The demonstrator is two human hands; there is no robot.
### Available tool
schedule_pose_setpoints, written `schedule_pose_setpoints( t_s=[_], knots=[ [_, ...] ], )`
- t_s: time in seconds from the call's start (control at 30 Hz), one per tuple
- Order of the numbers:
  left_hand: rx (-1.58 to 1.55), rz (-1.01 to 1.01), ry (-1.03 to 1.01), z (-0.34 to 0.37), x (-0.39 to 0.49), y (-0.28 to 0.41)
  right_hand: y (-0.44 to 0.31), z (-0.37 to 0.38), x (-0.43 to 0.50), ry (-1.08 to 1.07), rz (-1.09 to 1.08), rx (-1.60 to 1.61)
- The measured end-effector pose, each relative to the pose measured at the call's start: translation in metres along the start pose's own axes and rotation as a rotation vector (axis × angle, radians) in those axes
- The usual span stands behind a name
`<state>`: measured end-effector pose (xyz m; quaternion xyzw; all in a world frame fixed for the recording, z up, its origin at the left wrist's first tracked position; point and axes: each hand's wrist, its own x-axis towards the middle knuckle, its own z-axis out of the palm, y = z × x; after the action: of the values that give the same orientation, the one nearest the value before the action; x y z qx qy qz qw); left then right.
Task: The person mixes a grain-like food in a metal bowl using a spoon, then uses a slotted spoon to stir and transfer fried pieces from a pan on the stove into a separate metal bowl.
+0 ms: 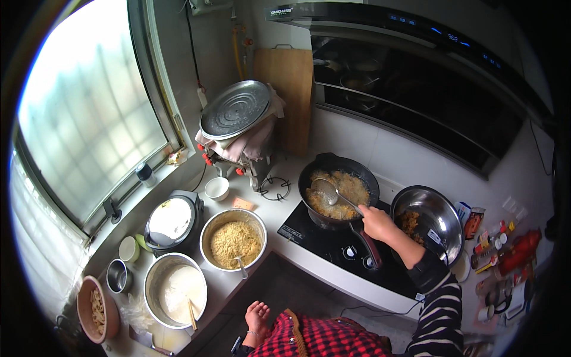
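Observation:
My right hand (378, 222) grips the handle of a metal skimmer (324, 191), whose perforated bowl rests in bubbling oil with golden pieces in a dark wok (374, 178). The wok stands on a black gas cooktop (292, 223), its long handle (366, 245) pointing towards me below my right wrist. My left hand (258, 316) hangs near my checked apron (312, 337), fingers loosely curled, holding nothing. Right of the wok, a steel bowl (439, 214) holds browned fried pieces (408, 221).
On the left counter stand a steel bowl of yellow crumbly mix (234, 241) with a spoon, a pot of white batter (176, 290) with chopsticks and a pink basin (84, 308). A cleaver (151, 343) lies nearby. Bottles (490, 250) crowd the right; a range hood (401, 26) overhangs.

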<state>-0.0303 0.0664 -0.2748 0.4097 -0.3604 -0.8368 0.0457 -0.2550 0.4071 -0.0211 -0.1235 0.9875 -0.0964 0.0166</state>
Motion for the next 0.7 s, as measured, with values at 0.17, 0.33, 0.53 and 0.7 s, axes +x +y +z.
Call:
schedule_pose_setpoints(
  t_s=[0.17, 0.33, 0.53, 0.7],
  knots=[
    [0.033, -0.092, 0.062, 0.006, -0.002, -0.002, -0.003, 0.005, 0.013, -0.029, -0.015, -0.073],
    [0.011, -0.002, -0.055, 0.020, -0.001, -0.002, 0.001, 0.033, 0.041, 0.108, 0.049, -0.120],
    [0.006, -0.059, 0.007, 0.008, -0.003, -0.003, 0.015, 0.038, 0.051, 0.068, 0.052, 0.113],
    [-0.015, -0.038, 0.029, 0.001, -0.006, -0.003, 0.038, 0.006, 0.044, -0.002, 0.054, 0.334]
  ],
)
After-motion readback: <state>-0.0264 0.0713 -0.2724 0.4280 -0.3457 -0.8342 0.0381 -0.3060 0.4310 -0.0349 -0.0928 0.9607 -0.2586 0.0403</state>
